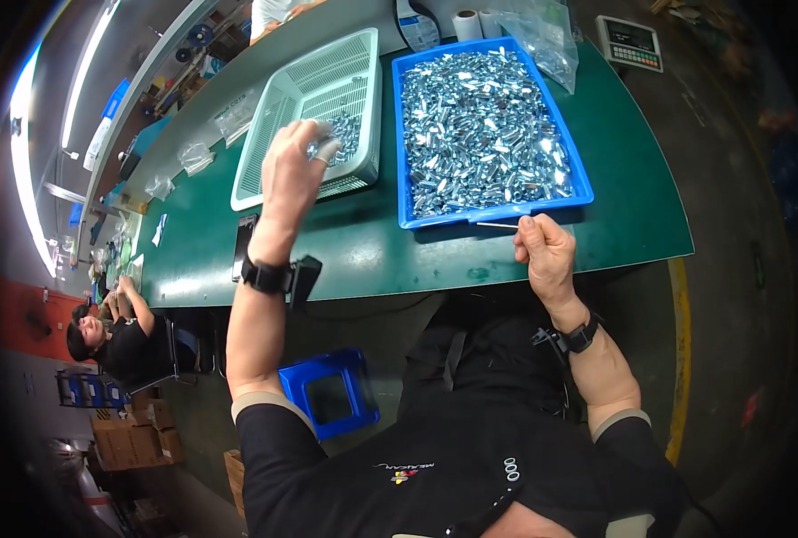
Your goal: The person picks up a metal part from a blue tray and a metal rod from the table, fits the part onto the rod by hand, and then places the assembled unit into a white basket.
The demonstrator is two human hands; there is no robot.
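Observation:
My left hand [291, 172] hangs over the near part of a pale green slotted basket [249, 184]. Its fingers are bent and partly smeared, with something whitish around a fingertip; whether they hold anything is unclear. Beside and beneath it, small shiny metal parts [348, 134] lie in the basket. My right hand [547, 255] is closed in a pinch on a thin, pale stick [497, 225], just off the table's near edge. The stick points left, along the front rim of a blue tray [453, 218]. Many small silvery metal parts [479, 125] fill that tray.
Both containers stand on a green table [354, 260]. A digital scale [630, 43] sits at the far right, near clear plastic bags [547, 45] and white rolls [467, 25]. A dark flat object [244, 247] lies left. Below is a blue stool [331, 390]; a person [130, 341] sits far left.

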